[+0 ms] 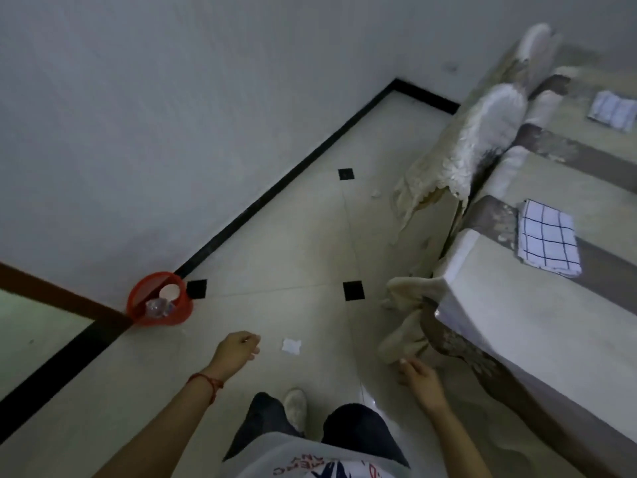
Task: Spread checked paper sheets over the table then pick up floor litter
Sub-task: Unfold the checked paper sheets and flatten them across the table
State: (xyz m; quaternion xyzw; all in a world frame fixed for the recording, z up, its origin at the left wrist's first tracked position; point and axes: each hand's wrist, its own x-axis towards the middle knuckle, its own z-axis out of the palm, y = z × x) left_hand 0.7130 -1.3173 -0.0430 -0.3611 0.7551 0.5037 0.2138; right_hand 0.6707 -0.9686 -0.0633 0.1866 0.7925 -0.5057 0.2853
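A small white scrap of litter (291,346) lies on the pale floor tiles just right of my left hand (237,350). That hand hangs over the floor with its fingers loosely curled and holds nothing. My right hand (418,374) is low beside the table, fingers relaxed and empty. Two checked paper sheets lie on the table (537,322): one near sheet (548,241) and one far sheet (613,110). A second small scrap (375,192) lies on the floor near the far chair.
A red mesh bin (159,304) with a bottle and a cup stands against the wall at left. Chairs with worn cream covers (482,139) line the table's left side. A black skirting (269,191) runs along the wall. My legs and shoe (296,407) are below.
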